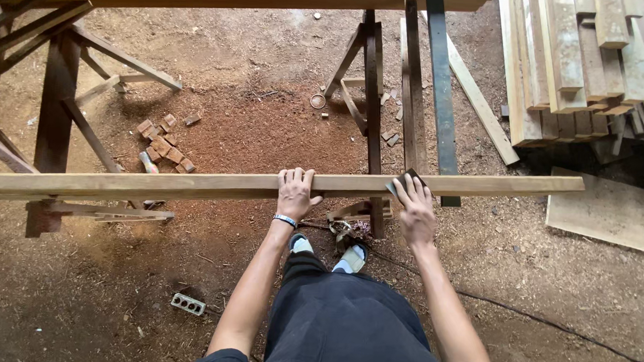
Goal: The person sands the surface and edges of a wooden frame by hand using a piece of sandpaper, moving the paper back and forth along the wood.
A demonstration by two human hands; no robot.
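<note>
A long pale wooden plank (158, 184) lies across the view on wooden trestles, running from the left edge to the right. My left hand (295, 193) grips it near the middle, fingers curled over its far edge. My right hand (415, 211) presses a small dark sanding pad (405, 182) flat against the plank's top face, a little to the right of the left hand. My legs in dark trousers and my light shoes show below the plank.
A wooden trestle (372, 104) stands under the plank, another frame (57, 100) at left. Stacked timber (576, 61) lies at top right, a flat board (606, 212) on the floor. Small wood offcuts (165, 143), a power strip (188, 304) and a cable (545, 321) lie on the sawdust floor.
</note>
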